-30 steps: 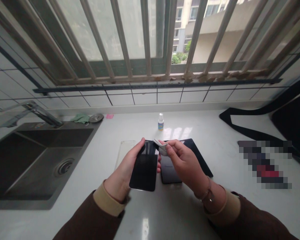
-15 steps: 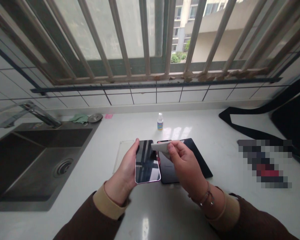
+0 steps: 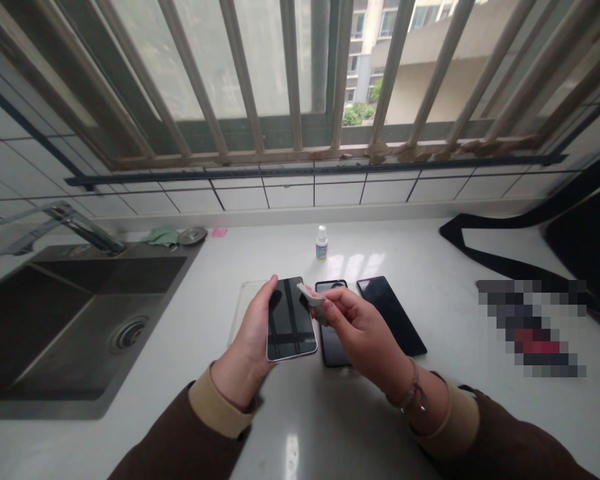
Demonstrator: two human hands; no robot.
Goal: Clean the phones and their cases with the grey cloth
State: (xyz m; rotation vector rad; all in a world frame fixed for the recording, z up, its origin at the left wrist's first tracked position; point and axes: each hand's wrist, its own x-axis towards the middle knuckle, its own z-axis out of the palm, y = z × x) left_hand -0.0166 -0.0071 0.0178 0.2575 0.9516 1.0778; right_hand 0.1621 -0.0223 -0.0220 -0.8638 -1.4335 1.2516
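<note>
My left hand (image 3: pixel 250 323) grips a smartphone (image 3: pixel 291 327) by its left edge, its dark screen facing up with window bars mirrored in it. Pinched in my right hand (image 3: pixel 355 327) is a folded pale grey cloth (image 3: pixel 314 300), its tip at the phone's upper right edge. Beneath my right hand lies a black phone case (image 3: pixel 334 347), partly covered by my fingers. Right of that rests a second dark device with a glossy screen (image 3: pixel 397 320). Behind my left hand a clear, flat case-like piece (image 3: pixel 240 307) lies on the counter.
A small white spray bottle (image 3: pixel 321 243) stands behind the phones on the white counter (image 3: pixel 280 427). At left are a sink (image 3: pixel 80 333), a faucet (image 3: pixel 80 227), a green cloth (image 3: pixel 161 236) and a metal strainer (image 3: pixel 192 235). A black strap (image 3: pixel 490 257) lies at right.
My right hand has shifted slightly left and down, and the cloth's tip now tilts up more. The phone has moved a little left and up in my left hand.
</note>
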